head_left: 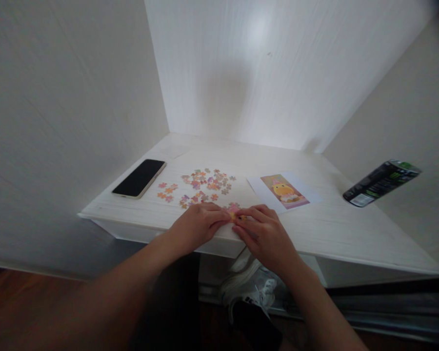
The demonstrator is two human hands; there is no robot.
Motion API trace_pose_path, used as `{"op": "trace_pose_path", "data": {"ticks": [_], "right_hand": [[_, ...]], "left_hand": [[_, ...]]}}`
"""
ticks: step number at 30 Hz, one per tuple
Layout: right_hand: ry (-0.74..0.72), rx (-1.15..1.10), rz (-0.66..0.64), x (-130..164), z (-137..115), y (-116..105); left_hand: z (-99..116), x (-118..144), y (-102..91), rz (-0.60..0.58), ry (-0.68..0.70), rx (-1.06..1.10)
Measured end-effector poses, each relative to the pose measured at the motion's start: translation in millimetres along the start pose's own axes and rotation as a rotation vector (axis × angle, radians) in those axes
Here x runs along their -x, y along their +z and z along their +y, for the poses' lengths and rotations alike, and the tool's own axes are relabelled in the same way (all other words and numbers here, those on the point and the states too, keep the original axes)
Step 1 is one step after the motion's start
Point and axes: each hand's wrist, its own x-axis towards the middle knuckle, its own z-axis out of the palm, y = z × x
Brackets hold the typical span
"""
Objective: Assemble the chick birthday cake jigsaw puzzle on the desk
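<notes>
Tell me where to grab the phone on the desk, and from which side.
Grip the phone across its two long edges, coming from above. It lies flat, screen up, so only the thin sides offer purchase. Its left side is free; loose puzzle pieces lie to its right.

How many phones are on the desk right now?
1. The phone lies face up at the desk's left end, left of the loose puzzle pieces.
</notes>
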Motion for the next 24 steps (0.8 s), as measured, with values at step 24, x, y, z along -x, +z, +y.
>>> {"op": "trace_pose_path", "data": {"ticks": [24], "right_hand": [[0.115,0.038,0.036,1.2,0.8,0.9]], "left_hand": [[21.1,129.4,-3.9,0.399,-0.079,-0.304]]}}
